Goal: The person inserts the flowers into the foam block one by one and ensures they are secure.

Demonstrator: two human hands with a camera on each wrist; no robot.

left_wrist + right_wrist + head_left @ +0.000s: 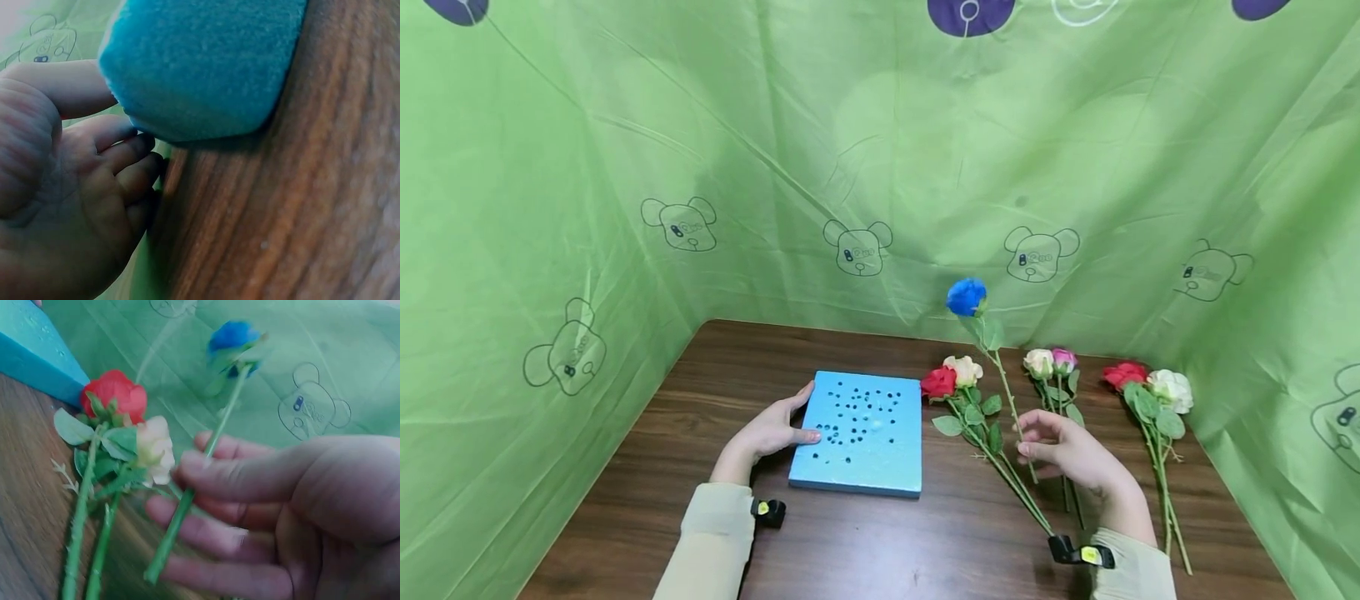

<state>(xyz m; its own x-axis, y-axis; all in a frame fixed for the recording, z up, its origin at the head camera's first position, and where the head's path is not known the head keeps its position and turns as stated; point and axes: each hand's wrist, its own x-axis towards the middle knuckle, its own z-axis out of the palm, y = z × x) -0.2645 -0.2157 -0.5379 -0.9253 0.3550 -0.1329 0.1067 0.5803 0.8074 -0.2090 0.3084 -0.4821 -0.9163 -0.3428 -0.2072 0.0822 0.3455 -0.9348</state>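
A blue foam block (880,442) with many small holes in its top lies flat on the table. My left hand (772,432) holds its left edge, the thumb over the top and the other fingers along the side; in the left wrist view the fingertips touch the block's side (200,81). My right hand (1067,454) pinches the lower stem of an artificial blue rose (967,297) between thumb and fingers. The rose is raised, its bloom up and tilted left. In the right wrist view the cut stem end (159,559) pokes out below the thumb.
A red rose (939,383) and a cream rose (964,371) lie right of the block. Behind my right hand lie a pale rose (1039,363) and a pink one (1063,360). Farther right are another red rose (1124,374) and a white rose (1170,390). Green cloth (925,167) surrounds the table.
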